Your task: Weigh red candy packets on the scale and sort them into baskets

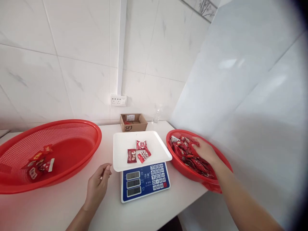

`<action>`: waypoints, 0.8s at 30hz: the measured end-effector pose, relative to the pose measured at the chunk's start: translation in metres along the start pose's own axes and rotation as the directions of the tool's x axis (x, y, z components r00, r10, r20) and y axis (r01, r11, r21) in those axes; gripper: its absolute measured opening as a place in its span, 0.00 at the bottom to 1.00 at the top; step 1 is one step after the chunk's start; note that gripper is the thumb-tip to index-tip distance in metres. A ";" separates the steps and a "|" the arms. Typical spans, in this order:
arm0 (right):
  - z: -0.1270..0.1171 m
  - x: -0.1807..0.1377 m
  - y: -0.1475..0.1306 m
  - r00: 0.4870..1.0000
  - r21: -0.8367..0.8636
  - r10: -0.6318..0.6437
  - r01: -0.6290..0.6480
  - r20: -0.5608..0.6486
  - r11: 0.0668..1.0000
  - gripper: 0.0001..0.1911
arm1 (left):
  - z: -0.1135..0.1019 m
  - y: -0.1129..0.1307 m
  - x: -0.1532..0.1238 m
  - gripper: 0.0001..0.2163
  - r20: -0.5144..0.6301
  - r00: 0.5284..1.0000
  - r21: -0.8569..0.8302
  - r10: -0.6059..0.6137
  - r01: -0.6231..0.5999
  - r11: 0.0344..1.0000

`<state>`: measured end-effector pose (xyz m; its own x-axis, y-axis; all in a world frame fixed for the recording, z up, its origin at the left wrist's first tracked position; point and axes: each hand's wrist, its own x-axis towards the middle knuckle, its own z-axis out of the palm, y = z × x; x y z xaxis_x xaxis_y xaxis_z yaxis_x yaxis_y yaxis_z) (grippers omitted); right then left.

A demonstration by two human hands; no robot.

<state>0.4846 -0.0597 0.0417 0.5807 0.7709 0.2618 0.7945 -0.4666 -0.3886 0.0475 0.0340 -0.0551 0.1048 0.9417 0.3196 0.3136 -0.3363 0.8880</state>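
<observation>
l hand point(99, 183) half-curled, just left of white plastic tray point(124, 142) – can't tell if thumb pinches; r arm stretched fwd, r hand point(204, 150) among shiny red-wrapped sweets point(179, 151) in red plastic basket point(181, 167), grip unclear – blurred; 3 on tray, one marked 囍; blue-and-white scale point(146, 187) keys 0-9; brown cardboard box point(134, 128) reads "sf".
</observation>
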 end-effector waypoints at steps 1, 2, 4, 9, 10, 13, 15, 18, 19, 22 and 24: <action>0.000 -0.004 0.001 0.995 0.024 -0.022 0.020 0.097 0.999 0.23 | 0.000 -0.001 0.000 0.19 0.005 1.000 0.002 0.000 0.000 1.000; 0.001 -0.008 0.002 0.975 0.051 -0.053 0.043 0.216 0.998 0.24 | 0.001 -0.001 0.000 0.19 0.011 1.000 0.002 -0.001 0.001 1.000; 0.006 -0.017 0.003 0.900 0.058 -0.101 0.084 0.424 0.995 0.30 | 0.001 -0.002 -0.001 0.19 0.027 1.000 -0.002 -0.006 0.006 1.000; 0.020 -0.026 0.012 0.909 -0.076 -0.029 0.067 0.416 0.995 0.32 | 0.002 -0.005 -0.001 0.18 0.036 0.999 0.021 -0.001 0.000 1.000; 0.020 -0.025 0.015 0.923 -0.078 -0.022 0.056 0.384 0.995 0.27 | 0.002 -0.006 0.000 0.18 0.032 0.999 0.030 0.003 -0.004 1.000; 0.017 -0.021 0.021 0.950 -0.057 -0.006 0.025 0.312 0.998 0.16 | 0.002 -0.008 0.001 0.18 0.019 1.000 0.042 0.005 -0.005 0.999; 0.014 -0.020 0.022 0.969 -0.065 0.032 -0.017 0.245 0.998 0.13 | 0.002 -0.009 0.001 0.19 0.017 1.000 0.046 0.001 -0.001 0.999; 0.011 -0.018 0.018 0.983 -0.084 0.060 -0.046 0.176 0.995 0.12 | 0.002 -0.007 0.000 0.19 0.032 0.999 0.048 -0.008 0.006 0.999; 0.012 -0.017 0.016 0.982 -0.091 0.054 -0.039 0.180 0.995 0.12 | 0.001 -0.007 0.000 0.19 0.036 0.999 0.046 -0.010 0.009 0.999; 0.019 -0.012 0.008 0.972 -0.120 0.026 0.002 0.234 0.993 0.14 | 0.001 -0.006 0.000 0.19 0.034 0.999 0.042 -0.014 0.013 0.999; 0.027 -0.008 0.004 0.962 -0.134 0.011 0.027 0.274 0.991 0.17 | 0.001 -0.005 0.000 0.19 0.033 0.999 0.041 -0.017 0.015 0.999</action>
<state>0.4779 -0.0562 0.0144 0.5186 0.8550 0.0059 0.8265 -0.4995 -0.2597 0.0466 0.0358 -0.0599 0.1303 0.9469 0.2939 0.3531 -0.3213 0.8787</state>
